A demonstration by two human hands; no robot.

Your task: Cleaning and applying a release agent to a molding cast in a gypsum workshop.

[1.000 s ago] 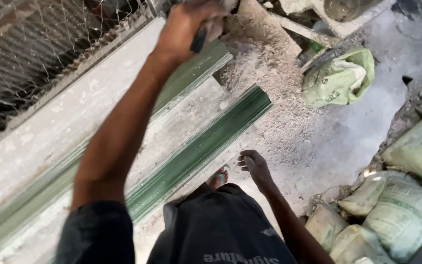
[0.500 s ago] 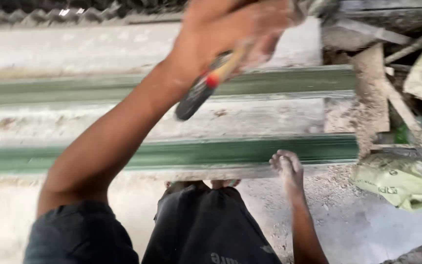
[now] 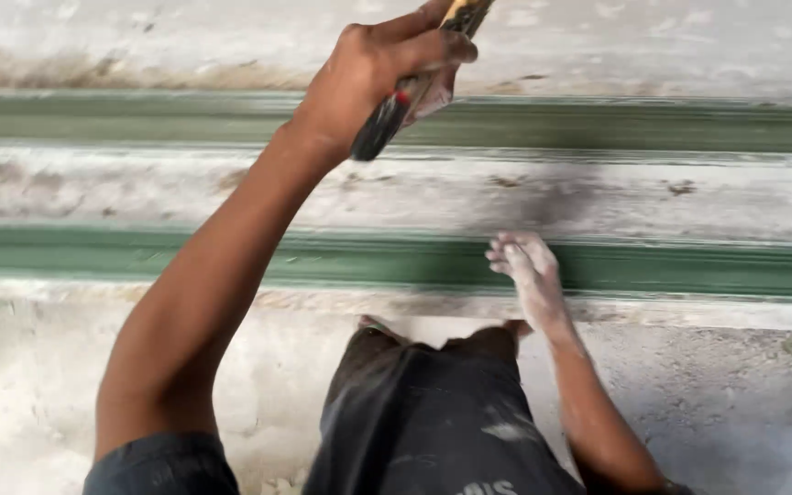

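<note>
Our left hand [image 3: 387,69] is clamped on a black-handled tool [image 3: 410,87], probably a brush; our right hand [image 3: 524,266] rests open-fingered on the near green rail [image 3: 231,261].

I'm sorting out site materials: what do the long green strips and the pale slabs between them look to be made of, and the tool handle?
The green strips look like smooth painted or moulded channels, metal or plastic; the even matte sheen leaves it open. The pale slabs look like cast plaster or cement: chalky, stained, dusty. The tool handle in the left hand seems black rubber or plastic with a red band.

Dark sleeve [image 3: 162,463], dusty black trousers [image 3: 433,422]
</note>
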